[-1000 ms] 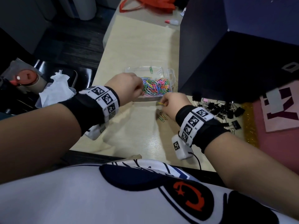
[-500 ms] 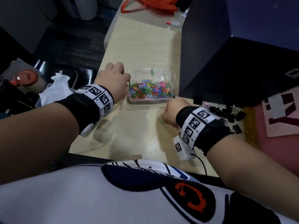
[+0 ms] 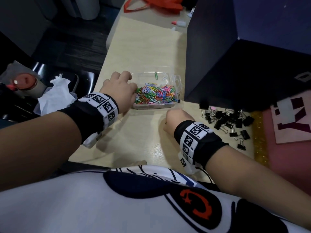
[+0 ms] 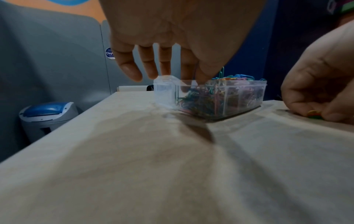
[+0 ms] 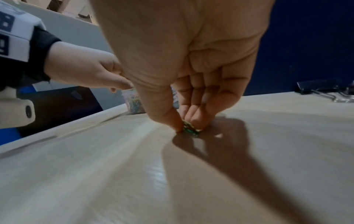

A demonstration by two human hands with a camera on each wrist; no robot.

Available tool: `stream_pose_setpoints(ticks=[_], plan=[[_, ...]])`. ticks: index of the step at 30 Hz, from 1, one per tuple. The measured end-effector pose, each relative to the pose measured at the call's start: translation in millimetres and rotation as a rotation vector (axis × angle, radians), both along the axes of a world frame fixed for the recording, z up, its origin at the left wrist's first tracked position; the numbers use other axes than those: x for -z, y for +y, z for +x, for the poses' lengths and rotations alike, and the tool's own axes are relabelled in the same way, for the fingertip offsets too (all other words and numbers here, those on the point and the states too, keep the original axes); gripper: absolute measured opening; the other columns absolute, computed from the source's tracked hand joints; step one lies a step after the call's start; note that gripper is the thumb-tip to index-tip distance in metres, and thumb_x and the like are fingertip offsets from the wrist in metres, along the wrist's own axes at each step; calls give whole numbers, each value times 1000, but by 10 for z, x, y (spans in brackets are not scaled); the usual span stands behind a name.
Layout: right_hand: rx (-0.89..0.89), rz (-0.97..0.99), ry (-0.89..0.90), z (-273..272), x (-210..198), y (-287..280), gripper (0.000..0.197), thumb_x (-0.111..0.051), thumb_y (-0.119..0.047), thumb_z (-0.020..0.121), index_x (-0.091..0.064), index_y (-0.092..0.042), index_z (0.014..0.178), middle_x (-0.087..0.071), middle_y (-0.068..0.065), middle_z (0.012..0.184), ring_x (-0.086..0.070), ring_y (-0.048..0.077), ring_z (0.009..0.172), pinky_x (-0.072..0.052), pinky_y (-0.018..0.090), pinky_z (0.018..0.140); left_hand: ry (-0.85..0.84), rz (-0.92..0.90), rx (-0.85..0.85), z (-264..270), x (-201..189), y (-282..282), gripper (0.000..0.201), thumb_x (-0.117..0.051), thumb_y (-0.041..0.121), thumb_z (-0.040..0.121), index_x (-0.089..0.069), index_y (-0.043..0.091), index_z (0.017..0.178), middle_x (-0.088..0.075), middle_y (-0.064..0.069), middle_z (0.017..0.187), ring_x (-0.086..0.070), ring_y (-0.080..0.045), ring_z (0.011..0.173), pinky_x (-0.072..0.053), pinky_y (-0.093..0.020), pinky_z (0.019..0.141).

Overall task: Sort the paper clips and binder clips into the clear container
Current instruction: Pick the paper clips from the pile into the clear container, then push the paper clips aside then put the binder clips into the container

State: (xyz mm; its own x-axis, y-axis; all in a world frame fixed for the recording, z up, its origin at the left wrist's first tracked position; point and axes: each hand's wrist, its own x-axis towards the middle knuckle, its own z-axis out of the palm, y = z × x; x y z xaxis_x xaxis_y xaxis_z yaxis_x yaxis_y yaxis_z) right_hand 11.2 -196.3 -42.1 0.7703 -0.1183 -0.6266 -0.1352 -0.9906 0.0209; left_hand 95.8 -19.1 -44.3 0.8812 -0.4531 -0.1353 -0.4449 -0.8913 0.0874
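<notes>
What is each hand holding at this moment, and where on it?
The right hand pinches a few coloured paper clips between thumb and fingertips, down on the desk; which part cannot be told. The left hand holds nothing; its fingertips reach into the clear container.

Head view: looking down from above onto the desk, box toward 12 o'clock. Wrist views: skimming low over the desktop, close behind the fingers. Shared by all three: that box.
</notes>
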Motion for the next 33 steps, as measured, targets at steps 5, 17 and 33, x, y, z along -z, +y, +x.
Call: stream_pose_setpoints(ticks=[5,17,33], plan=[[23,17,-34,-24,21,-101,24,-46,-13,91,-59,-8,111,-63,10,106,-60,28,94,-43,30,71,28,-96,-153,-38,-29,-4,46,-60,34,84,-45,17,125,-42,-11,130,-45,-34,112,-41,-48,86],[125,326,-502,206,-328,-32,22,-52,-31,93,-65,-21,107,-65,2,110,-60,23,102,-49,34,89,59,-42,-17,99,-66,174,46,-48,18,95,-33,21,138,-48,-5,138,-45,-30,123,-38,-49,92],[-112,55,-134,11,-190,44,29,-47,-17,91,-67,-27,110,-65,4,115,-60,27,105,-51,38,91,153,224,373,-304,141,148,76,-20,59,94,13,20,150,17,-5,159,11,-18,147,2,-45,117]])
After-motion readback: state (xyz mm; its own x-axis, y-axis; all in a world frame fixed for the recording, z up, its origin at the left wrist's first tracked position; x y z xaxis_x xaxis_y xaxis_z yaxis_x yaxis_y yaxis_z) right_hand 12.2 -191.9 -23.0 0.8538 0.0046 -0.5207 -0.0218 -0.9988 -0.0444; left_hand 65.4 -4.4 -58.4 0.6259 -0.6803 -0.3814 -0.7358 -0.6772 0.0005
